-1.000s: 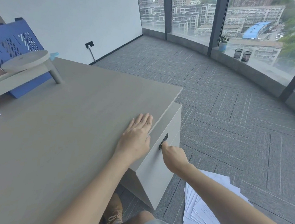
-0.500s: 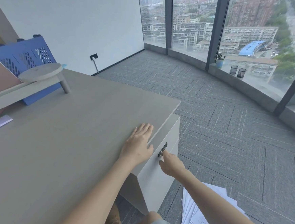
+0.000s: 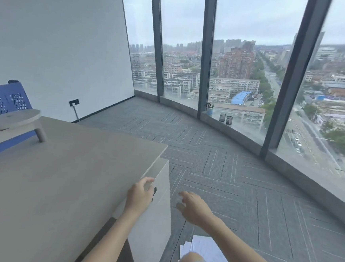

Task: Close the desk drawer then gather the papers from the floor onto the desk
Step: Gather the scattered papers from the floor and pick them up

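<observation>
The grey desk (image 3: pixel 50 173) fills the lower left. Its white drawer front (image 3: pixel 160 194) with a small dark handle (image 3: pixel 154 192) sits nearly flush under the desk edge. My left hand (image 3: pixel 139 196) rests on the desk's right edge above the drawer, fingers curled over the rim. In the air to the right of the drawer hovers my right hand (image 3: pixel 192 208), fingers spread, touching nothing. A fanned pile of white papers (image 3: pixel 209 251) lies on the carpet at the bottom, partly hidden by my right forearm and knee.
A blue perforated rack (image 3: pixel 4 105) and a round wooden stand (image 3: pixel 13 118) sit at the desk's far left. Grey carpet stretches to curved floor-to-ceiling windows; a small plant (image 3: pixel 210 109) and two mesh cups (image 3: pixel 225 119) stand on the sill.
My right hand has come off the drawer handle and moved right into the air. The drawer front has gone in under the desk edge. My head has lifted toward the windows.
</observation>
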